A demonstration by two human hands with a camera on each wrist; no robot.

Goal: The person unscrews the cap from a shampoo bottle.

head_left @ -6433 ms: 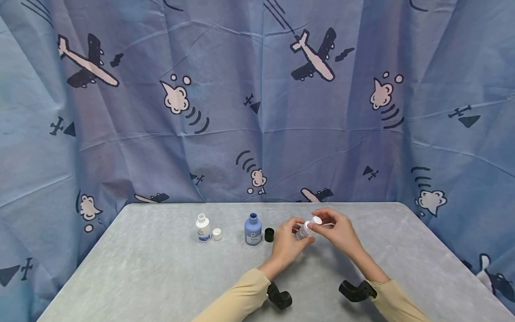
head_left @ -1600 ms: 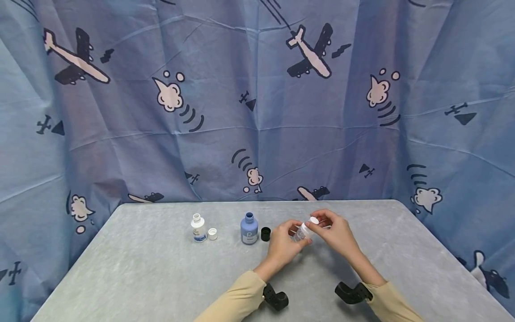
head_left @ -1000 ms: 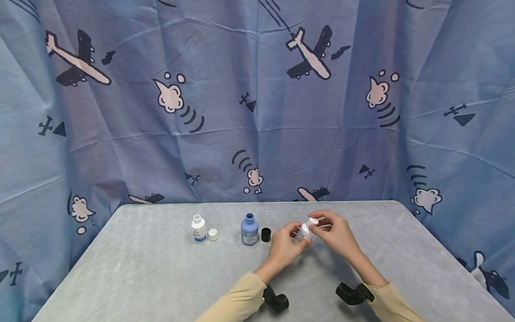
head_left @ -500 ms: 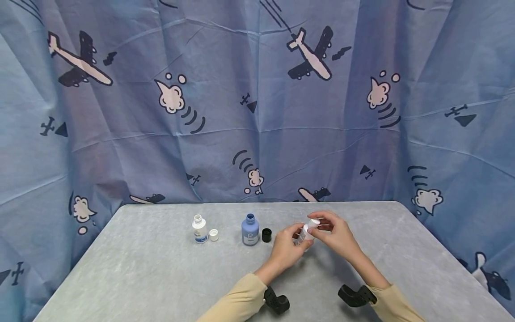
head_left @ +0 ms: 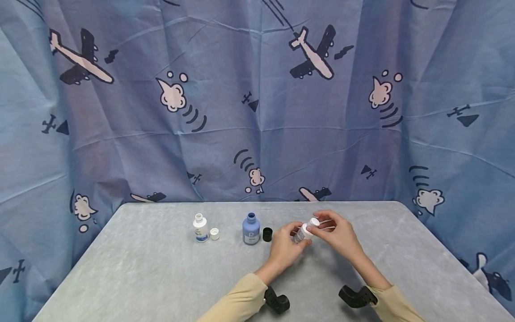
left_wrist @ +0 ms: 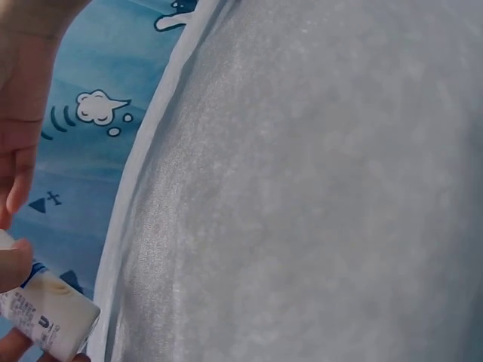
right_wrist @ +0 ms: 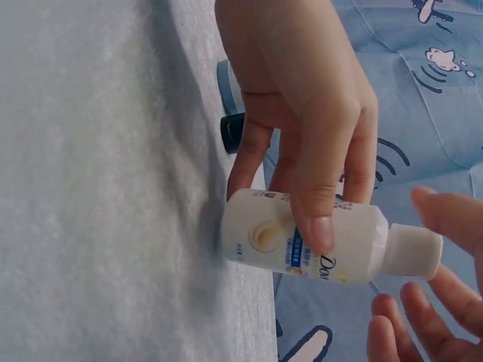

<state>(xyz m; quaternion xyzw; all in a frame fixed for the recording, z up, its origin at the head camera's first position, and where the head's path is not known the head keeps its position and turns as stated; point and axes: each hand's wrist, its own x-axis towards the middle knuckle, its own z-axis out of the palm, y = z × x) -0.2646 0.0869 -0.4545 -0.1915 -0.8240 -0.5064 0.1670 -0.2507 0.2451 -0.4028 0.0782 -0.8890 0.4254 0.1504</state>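
A small white Dove bottle (right_wrist: 302, 234) with a white screw cap (right_wrist: 413, 251) is held above the right half of the table. My left hand (head_left: 284, 246) grips the bottle body, its thumb along the label in the right wrist view. The bottle (head_left: 302, 233) leans with its cap end up and to the right. At that end my right hand (head_left: 337, 233) has thumb and index finger at the cap (head_left: 314, 222), the other fingers curled loosely behind. In the left wrist view only the lower part of the bottle (left_wrist: 54, 315) shows.
On the grey table (head_left: 169, 273), left of the hands, stand an uncapped blue bottle (head_left: 251, 230) and an uncapped white bottle (head_left: 200, 229). A black cap (head_left: 267, 234) and a white cap (head_left: 214, 234) lie to the right of them. A patterned blue curtain (head_left: 225, 98) hangs behind.
Both hands stay at the same bottle and cap throughout. The right fingers shift slightly around the cap, and the bottle's tilt varies a little. The standing bottles and loose caps keep their places.
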